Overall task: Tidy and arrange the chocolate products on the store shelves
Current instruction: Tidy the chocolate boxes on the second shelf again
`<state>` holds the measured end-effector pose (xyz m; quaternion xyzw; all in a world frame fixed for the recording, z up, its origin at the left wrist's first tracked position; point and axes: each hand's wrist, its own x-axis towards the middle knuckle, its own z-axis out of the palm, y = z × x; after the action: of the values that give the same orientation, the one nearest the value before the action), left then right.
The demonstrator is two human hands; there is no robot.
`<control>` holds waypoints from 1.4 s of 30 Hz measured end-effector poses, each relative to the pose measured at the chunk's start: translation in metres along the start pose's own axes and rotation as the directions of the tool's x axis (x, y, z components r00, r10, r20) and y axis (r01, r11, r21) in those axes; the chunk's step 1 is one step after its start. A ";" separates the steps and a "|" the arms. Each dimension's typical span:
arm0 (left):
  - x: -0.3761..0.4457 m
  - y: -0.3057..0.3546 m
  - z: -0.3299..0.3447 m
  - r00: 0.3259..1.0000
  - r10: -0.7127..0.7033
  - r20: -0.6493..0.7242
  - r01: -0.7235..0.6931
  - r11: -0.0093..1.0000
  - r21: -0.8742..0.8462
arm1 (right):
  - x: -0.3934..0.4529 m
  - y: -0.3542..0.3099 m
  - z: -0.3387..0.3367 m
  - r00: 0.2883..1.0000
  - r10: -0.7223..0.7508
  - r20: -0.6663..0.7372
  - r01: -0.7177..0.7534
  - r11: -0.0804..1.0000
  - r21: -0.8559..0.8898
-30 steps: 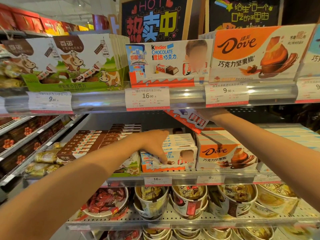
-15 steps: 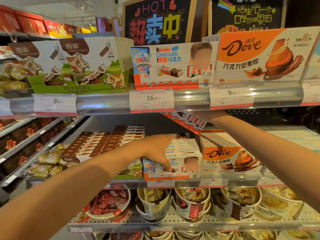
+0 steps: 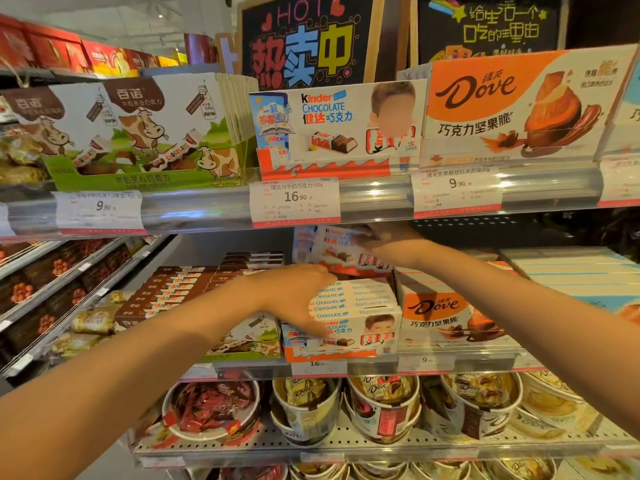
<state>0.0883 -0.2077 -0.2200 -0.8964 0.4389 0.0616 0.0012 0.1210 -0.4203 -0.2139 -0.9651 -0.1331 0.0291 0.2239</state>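
From the head view, at the frame's centre, our left hand point(image 3: 298, 299) lies with fingers curved over the front left corner of the Kinder stack point(image 3: 353, 313), steadying it on the middle shelf point(image 3: 460, 363). Just above, under the upper shelf's edge, our right hand point(image 3: 388, 245) grips a loose Kinder box point(image 3: 332, 251) (tilted, its long axis running left to right). The stack's top sits directly below that box, so the right hand is the nearer one; we judge it must lower and level the box onto the pile beside the Dove boxes point(image 3: 446, 317).
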 end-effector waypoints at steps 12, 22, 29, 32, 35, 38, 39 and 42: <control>-0.032 -0.014 -0.003 0.965 -0.234 -0.119 0.247 0.963 0.110 | 0.001 -0.021 0.005 0.942 -0.257 0.214 0.276 0.959 -0.063; -0.029 -0.023 0.003 0.979 -0.146 -0.139 0.110 0.966 -0.234 | 0.006 -0.013 0.008 0.915 -0.280 0.291 0.294 0.956 -0.004; -0.029 -0.025 0.004 0.984 -0.112 -0.142 0.072 0.963 -0.260 | 0.015 -0.017 0.012 0.898 -0.292 0.328 0.342 0.934 -0.103; -0.029 -0.025 0.003 0.986 -0.128 -0.110 0.095 0.960 -0.264 | 0.010 -0.015 0.013 0.896 -0.248 0.368 0.290 0.955 -0.063; -0.027 -0.026 0.004 0.987 -0.158 -0.039 0.147 0.967 -0.207 | 0.016 -0.016 0.008 0.951 -0.192 0.240 0.183 0.981 0.063; -0.026 -0.026 0.004 0.983 -0.185 -0.003 0.182 0.970 -0.164 | 0.029 -0.012 0.013 0.991 -0.086 0.101 0.099 0.987 -0.127; -0.026 -0.026 0.004 0.982 -0.188 -0.003 0.185 0.971 -0.152 | 0.032 -0.010 0.018 0.990 -0.043 0.133 0.069 0.979 -0.194; -0.027 -0.025 0.005 0.985 -0.170 -0.014 0.167 0.979 -0.117 | 0.038 -0.005 0.030 0.973 0.036 0.227 0.035 0.954 -0.299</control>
<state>0.0911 -0.1713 -0.2235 -0.9297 0.3569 0.0757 -0.0509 0.1530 -0.3929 -0.2383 -0.9780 -0.1607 0.1201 0.0572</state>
